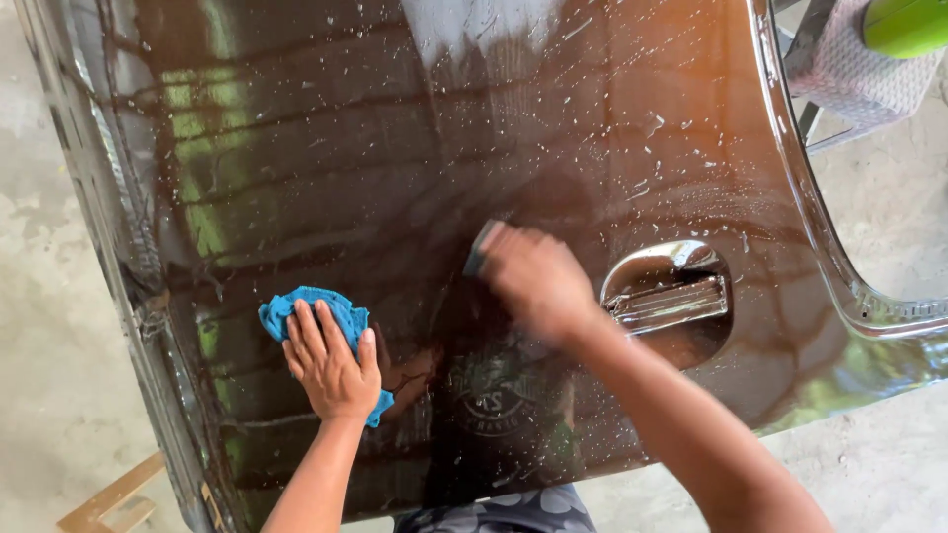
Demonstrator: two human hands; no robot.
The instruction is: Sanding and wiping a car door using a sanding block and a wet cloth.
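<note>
A glossy dark brown car door panel (375, 148) lies flat under me, wet and flecked with white foam. My left hand (331, 360) presses flat on a crumpled blue cloth (336, 308) at the panel's lower left. My right hand (538, 281), blurred by motion, grips a small dark pad (481, 247) against the panel's middle. Just right of that hand is the chrome door handle (670, 296) in its recess.
Grey concrete floor (59, 326) surrounds the panel. A chrome trim strip (805, 197) curves along the panel's right edge. At the top right are a patterned cloth (859, 74) and a green object (907, 25). A wooden piece (109, 498) lies at the bottom left.
</note>
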